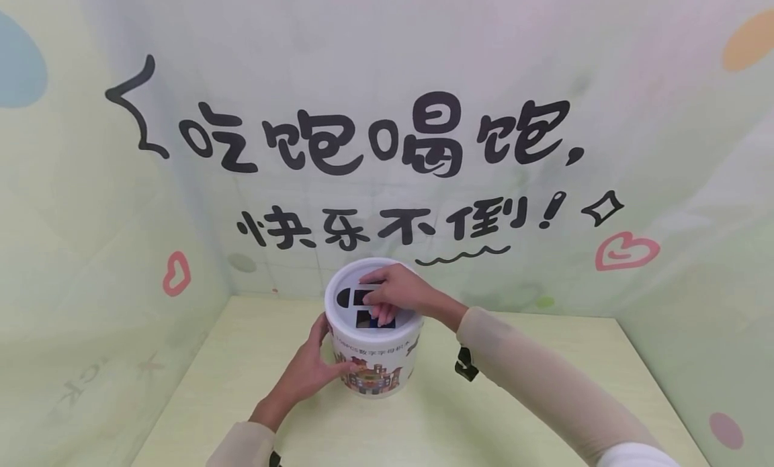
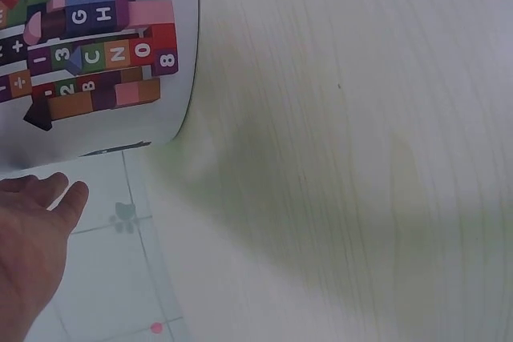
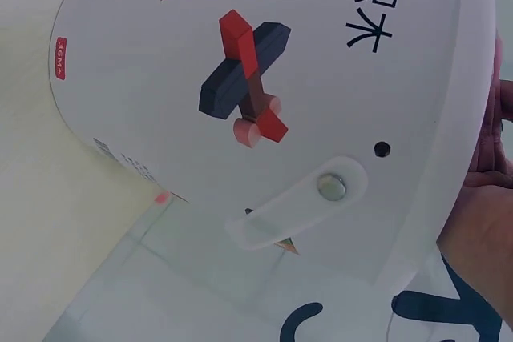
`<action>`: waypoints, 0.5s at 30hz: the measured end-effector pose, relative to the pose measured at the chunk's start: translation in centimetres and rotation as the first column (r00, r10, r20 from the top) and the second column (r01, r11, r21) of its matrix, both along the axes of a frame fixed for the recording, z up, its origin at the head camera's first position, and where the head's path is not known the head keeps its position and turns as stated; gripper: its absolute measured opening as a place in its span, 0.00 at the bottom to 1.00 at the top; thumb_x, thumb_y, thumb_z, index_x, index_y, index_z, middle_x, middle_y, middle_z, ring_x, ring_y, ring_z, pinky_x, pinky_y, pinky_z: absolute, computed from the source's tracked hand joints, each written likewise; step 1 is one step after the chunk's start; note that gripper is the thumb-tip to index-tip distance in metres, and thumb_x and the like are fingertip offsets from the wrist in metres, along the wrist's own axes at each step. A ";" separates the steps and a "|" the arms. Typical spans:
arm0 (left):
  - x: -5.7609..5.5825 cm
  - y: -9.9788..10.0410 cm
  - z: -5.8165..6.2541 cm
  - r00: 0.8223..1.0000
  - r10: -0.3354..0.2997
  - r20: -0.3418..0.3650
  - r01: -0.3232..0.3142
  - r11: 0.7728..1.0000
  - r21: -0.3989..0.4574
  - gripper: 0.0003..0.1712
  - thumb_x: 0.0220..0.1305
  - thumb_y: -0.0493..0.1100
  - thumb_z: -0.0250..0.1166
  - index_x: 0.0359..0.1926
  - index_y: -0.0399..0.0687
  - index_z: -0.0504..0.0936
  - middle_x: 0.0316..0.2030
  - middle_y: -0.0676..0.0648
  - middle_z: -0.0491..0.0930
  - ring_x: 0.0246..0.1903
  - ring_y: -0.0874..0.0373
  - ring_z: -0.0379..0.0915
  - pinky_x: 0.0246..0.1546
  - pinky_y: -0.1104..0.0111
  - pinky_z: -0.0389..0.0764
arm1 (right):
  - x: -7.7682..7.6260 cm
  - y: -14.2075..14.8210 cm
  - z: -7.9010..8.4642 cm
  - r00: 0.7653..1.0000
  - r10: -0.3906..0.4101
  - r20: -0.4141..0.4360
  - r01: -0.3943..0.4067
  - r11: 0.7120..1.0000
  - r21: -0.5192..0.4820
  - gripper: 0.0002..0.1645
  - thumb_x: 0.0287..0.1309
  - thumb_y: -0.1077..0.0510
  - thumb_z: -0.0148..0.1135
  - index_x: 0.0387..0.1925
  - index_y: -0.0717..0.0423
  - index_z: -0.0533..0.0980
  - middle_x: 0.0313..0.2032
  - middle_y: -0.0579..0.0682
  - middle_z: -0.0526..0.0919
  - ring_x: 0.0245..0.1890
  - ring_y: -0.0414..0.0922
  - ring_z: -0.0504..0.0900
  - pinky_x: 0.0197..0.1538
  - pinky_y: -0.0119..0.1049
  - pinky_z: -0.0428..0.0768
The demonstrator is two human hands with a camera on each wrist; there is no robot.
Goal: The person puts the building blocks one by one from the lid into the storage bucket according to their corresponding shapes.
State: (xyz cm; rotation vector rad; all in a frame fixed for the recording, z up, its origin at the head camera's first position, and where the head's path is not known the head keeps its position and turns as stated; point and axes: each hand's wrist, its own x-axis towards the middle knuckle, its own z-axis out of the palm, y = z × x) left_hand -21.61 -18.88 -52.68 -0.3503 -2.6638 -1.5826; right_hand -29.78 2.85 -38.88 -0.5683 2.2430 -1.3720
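Observation:
A white toy-block bucket (image 1: 376,349) with printed pictures of blocks stands upright on the pale wooden tabletop. Its lid (image 1: 336,283) has several dark shaped holes. My left hand (image 1: 308,367) grips the bucket's left side, thumb across the front wall and fingers on the far left. Over the lid lies my right hand (image 1: 402,289), its bent fingers at the holes; whether a small thing sits between them is hidden. In the right wrist view that hand (image 3: 485,222) shows only at the right edge, beyond the lid rim.
Around the back and sides of the tabletop (image 1: 514,386) hangs a printed cloth backdrop (image 1: 387,50) with black lettering and hearts. A white handle strap (image 3: 300,206) is fixed to the bucket's side.

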 end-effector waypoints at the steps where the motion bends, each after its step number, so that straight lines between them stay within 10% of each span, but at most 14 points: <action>1: 0.0 -0.1 0.0 1.000 0.001 -0.003 -0.001 1.000 -0.004 0.67 0.41 0.64 0.78 0.75 0.69 0.43 0.73 0.47 0.56 0.72 0.44 0.50 0.68 0.38 0.58 | 0.0 0.3 0.1 1.000 -0.005 0.002 0.005 1.000 -0.005 0.27 0.57 0.61 0.66 0.60 0.60 0.75 0.20 0.57 0.84 0.16 0.48 0.83 0.24 0.43 0.87; 15: -0.3 -2.2 1.7 1.000 0.018 -0.019 -0.022 0.974 -0.227 0.73 0.42 0.70 0.73 0.77 0.46 0.41 0.74 0.35 0.50 0.71 0.34 0.50 0.65 0.35 0.61 | 0.3 7.9 -0.3 0.976 -0.217 0.013 0.217 0.969 -0.115 0.28 0.61 0.57 0.64 0.62 0.60 0.73 0.22 0.57 0.84 0.18 0.44 0.83 0.30 0.43 0.88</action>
